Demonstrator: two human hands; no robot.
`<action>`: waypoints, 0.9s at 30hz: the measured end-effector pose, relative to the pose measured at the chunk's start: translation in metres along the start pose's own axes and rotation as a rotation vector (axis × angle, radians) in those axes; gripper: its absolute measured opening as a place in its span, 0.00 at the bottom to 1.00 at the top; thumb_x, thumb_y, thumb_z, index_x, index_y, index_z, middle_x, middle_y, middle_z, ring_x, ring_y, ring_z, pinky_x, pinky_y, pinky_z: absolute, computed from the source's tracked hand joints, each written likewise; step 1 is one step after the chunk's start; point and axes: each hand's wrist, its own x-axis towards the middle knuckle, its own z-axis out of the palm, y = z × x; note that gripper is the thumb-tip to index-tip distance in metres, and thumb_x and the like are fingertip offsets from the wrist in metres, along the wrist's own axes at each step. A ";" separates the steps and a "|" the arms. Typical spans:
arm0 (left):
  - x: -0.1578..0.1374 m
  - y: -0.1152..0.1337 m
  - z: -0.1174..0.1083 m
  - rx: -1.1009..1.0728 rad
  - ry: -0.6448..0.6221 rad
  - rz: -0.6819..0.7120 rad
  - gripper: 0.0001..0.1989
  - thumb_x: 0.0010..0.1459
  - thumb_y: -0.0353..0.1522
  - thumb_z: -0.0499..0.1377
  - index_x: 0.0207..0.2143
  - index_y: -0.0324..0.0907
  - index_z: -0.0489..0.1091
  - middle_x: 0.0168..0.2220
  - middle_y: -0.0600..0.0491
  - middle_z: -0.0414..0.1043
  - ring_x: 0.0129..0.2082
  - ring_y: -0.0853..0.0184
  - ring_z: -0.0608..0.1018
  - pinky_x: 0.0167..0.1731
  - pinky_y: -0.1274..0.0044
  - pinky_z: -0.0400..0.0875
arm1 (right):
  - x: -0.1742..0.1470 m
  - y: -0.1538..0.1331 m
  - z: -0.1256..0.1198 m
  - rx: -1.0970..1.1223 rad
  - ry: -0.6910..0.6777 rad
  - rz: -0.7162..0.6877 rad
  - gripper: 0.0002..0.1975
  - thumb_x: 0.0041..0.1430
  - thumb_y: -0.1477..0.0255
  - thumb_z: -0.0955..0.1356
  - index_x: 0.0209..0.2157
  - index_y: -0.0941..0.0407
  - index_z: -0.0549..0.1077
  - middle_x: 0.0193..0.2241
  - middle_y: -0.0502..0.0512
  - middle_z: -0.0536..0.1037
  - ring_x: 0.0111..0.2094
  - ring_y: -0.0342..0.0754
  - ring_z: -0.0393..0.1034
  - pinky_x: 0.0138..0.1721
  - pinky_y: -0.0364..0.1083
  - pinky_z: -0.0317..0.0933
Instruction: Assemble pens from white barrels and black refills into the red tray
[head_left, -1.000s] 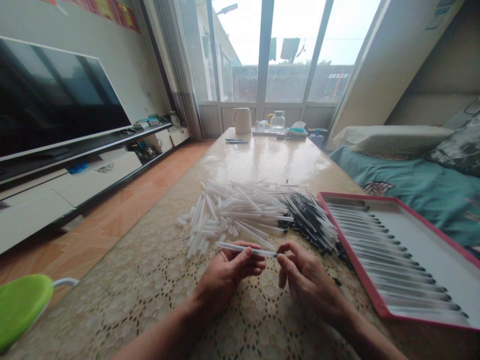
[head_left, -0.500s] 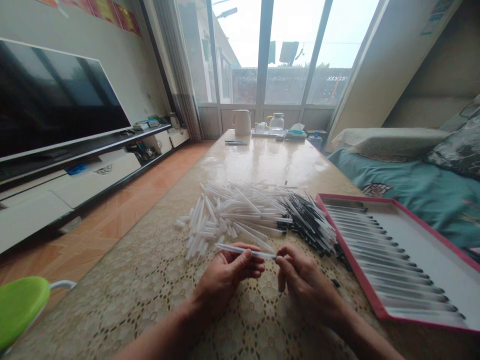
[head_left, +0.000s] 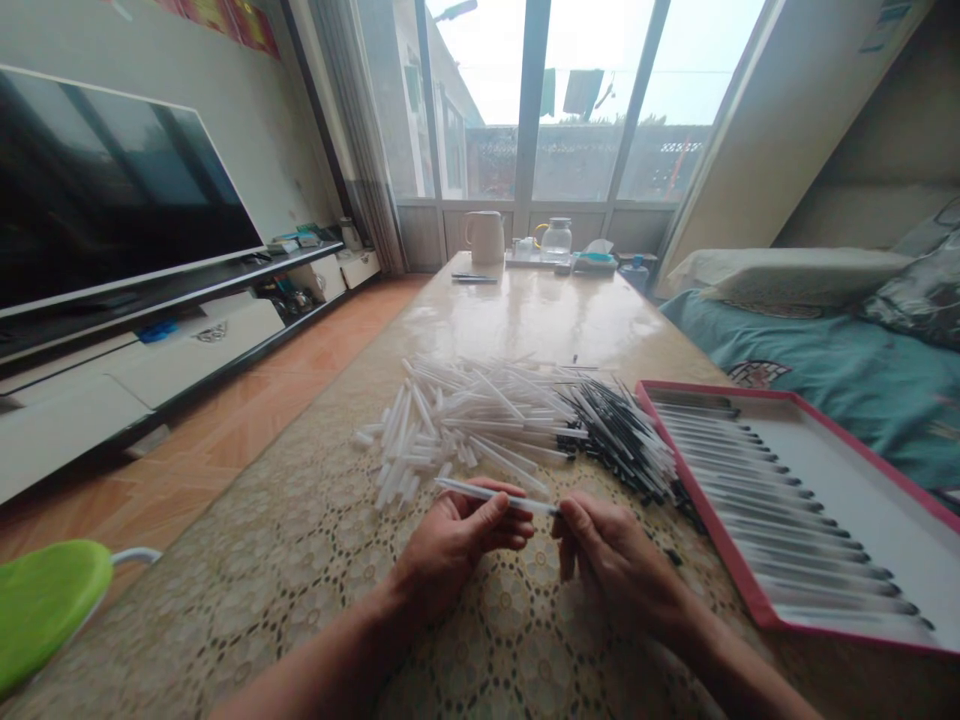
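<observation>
Pen crosswise in L hand pinch, tip out L, dark end btwn R hand thumb & finger

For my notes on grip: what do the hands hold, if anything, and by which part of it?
A whitish pen: the left hand holds its shaft near the middle, the right hand its dark end.

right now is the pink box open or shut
Open: no lid covers the pink box, and a row of black-tipped pens shows inside.
</observation>
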 end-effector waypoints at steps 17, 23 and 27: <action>0.001 -0.002 -0.002 -0.009 -0.020 0.022 0.11 0.53 0.33 0.62 0.37 0.34 0.73 0.30 0.46 0.79 0.29 0.67 0.79 0.32 0.77 0.73 | -0.001 0.000 0.000 0.103 -0.078 0.059 0.15 0.63 0.59 0.57 0.34 0.56 0.63 0.18 0.48 0.72 0.16 0.39 0.60 0.18 0.38 0.53; 0.000 -0.002 -0.001 0.010 -0.015 0.026 0.10 0.53 0.32 0.62 0.36 0.34 0.73 0.29 0.47 0.78 0.29 0.67 0.79 0.33 0.77 0.73 | -0.001 0.002 0.001 0.071 -0.040 0.045 0.20 0.65 0.58 0.54 0.27 0.56 0.64 0.17 0.49 0.71 0.15 0.38 0.59 0.18 0.38 0.53; 0.000 -0.003 -0.002 0.008 -0.024 0.033 0.10 0.53 0.32 0.62 0.37 0.35 0.73 0.30 0.47 0.79 0.30 0.67 0.79 0.33 0.77 0.73 | -0.001 0.000 0.001 0.129 -0.070 0.072 0.17 0.64 0.58 0.56 0.31 0.56 0.62 0.18 0.48 0.71 0.13 0.38 0.58 0.15 0.38 0.50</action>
